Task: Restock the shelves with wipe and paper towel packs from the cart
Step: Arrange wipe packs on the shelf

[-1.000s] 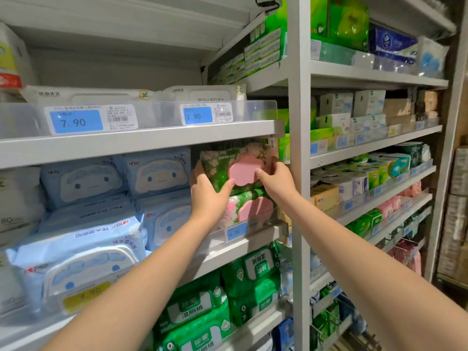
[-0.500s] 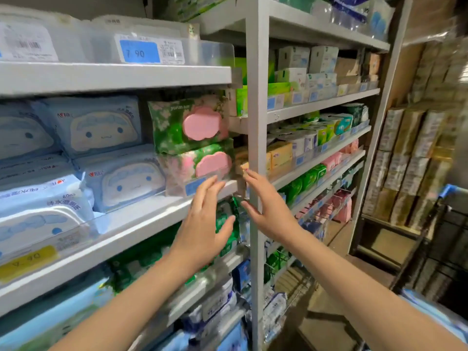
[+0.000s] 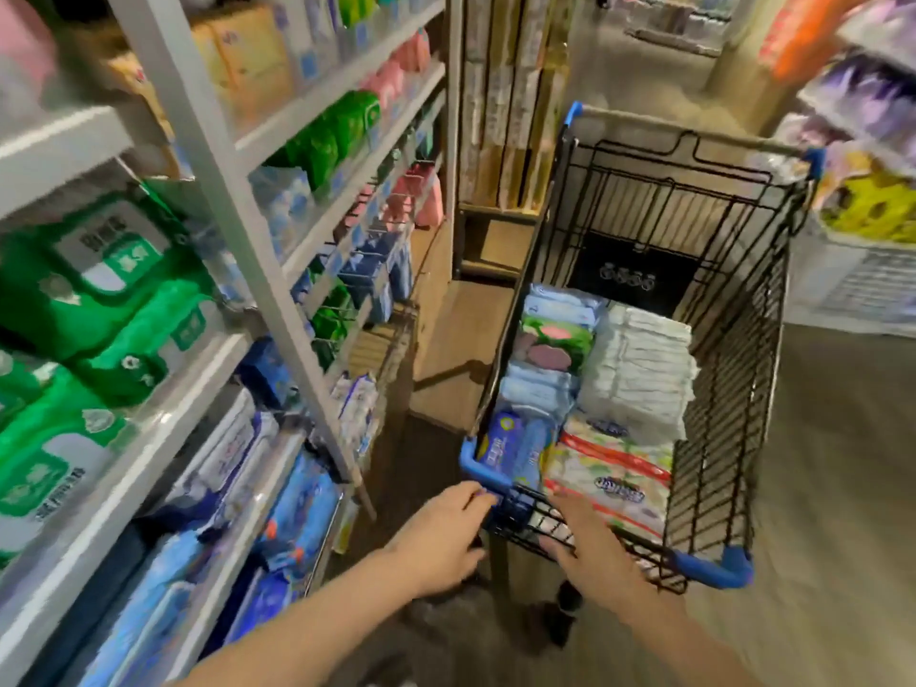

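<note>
A black wire cart with blue corner guards stands to the right of the shelves. It holds a green pack with a pink lid, pale blue wipe packs, a blue pack, white paper towel packs and a floral paper pack. My left hand hovers just outside the cart's near left corner, fingers apart, holding nothing. My right hand is spread over the cart's near rim, also holding nothing.
The grey metal shelf unit on the left carries green wipe packs and blue packs lower down. Stacked cartons stand behind the cart. More packaged goods line the right side. Bare floor lies beyond the cart on the right.
Both hands let go of the green pack with the pink lid on the shelf and dropped away. My view swung right and down to the cart, where both hands now are.
</note>
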